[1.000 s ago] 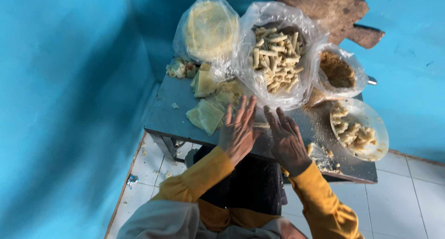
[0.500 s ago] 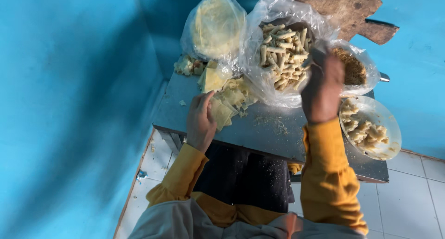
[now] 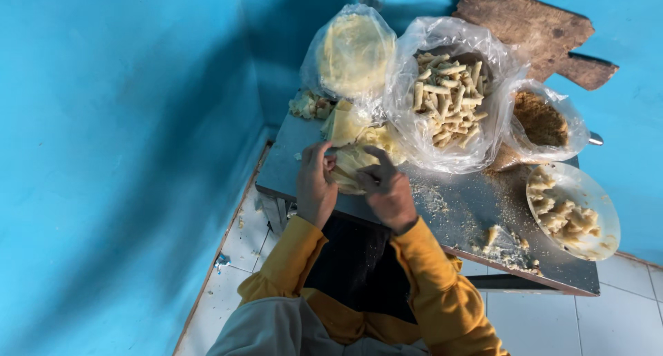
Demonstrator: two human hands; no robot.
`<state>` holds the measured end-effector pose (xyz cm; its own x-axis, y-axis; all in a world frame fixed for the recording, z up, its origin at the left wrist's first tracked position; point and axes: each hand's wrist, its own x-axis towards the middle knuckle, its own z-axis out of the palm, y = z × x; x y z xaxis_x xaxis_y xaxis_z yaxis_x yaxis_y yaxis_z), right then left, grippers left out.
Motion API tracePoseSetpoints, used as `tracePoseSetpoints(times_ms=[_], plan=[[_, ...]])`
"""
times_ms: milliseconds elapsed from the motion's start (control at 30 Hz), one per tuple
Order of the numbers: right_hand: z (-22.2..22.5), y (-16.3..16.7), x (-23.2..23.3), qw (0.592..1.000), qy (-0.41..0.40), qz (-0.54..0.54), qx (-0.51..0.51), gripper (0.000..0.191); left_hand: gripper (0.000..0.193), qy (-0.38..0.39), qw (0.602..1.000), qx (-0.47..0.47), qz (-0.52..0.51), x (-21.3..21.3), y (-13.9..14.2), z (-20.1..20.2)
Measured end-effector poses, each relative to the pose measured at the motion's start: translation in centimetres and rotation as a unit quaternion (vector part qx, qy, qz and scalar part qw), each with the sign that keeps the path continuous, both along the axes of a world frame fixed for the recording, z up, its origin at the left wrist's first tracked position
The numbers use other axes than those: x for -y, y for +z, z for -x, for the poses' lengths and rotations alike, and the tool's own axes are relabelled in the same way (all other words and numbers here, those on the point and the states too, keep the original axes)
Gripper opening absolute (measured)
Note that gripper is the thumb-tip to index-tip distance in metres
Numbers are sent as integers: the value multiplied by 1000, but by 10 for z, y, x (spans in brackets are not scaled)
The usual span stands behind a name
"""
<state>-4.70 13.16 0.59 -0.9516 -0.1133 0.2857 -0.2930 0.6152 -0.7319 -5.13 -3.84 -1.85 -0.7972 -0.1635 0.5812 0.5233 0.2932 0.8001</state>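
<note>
Left hand (image 3: 315,183), in a mustard-yellow sleeve, rests at the near-left part of the metal table (image 3: 456,211), its fingertips pinched onto the left edge of a pale dough wrapper (image 3: 351,164). Right hand (image 3: 388,190), sleeved alike, lies just beside it, the fingers curled over the wrapper's right edge and closed on it, so that both hands grip the one sheet between them. The wrapper sits on the tabletop directly ahead of the person, touching a loose heap of similar pale sheets (image 3: 349,124) behind it. Beyond that heap stands a clear plastic bag holding a round stack of flat wrappers (image 3: 353,52); to its right, a larger open plastic bag filled with finished pale rolls (image 3: 449,93). Further right, a smaller bag contains brown crumbs (image 3: 540,118), and near the table's right end a shallow white bowl (image 3: 595,197) holds several crumb-coated pieces. Crumbs and scraps are scattered over the bare metal between the right hand and the bowl. A worn wooden board (image 3: 532,28) leans against the blue wall (image 3: 124,121) behind the bags. White floor tiles (image 3: 238,238) show beneath the table's left side.
</note>
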Motion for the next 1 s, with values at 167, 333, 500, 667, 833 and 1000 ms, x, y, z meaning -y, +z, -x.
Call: tracePoseSetpoints(times_ms=[167,333,500,667,833,1000], plan=[[9,17,-58,894,199,394,82,60,47,40,997,2,69,-6,5,-5],[-23,73,-117,981,80,171,-53,66,41,48,996,-25,75,-5,16,-11],[-60,65,-113,958,242,149,-34,46,24,13,990,-119,72,-11,22,-30],[-84,45,-104,983,25,-176,-46,45,8,-104,980,-109,126,-43,12,-57],[-83,56,-102,994,-7,-97,46,43,20,-149,954,-147,214,-68,2,-74],[-82,63,-97,994,-18,-85,63,41,28,-148,948,-147,240,-73,-4,-77]])
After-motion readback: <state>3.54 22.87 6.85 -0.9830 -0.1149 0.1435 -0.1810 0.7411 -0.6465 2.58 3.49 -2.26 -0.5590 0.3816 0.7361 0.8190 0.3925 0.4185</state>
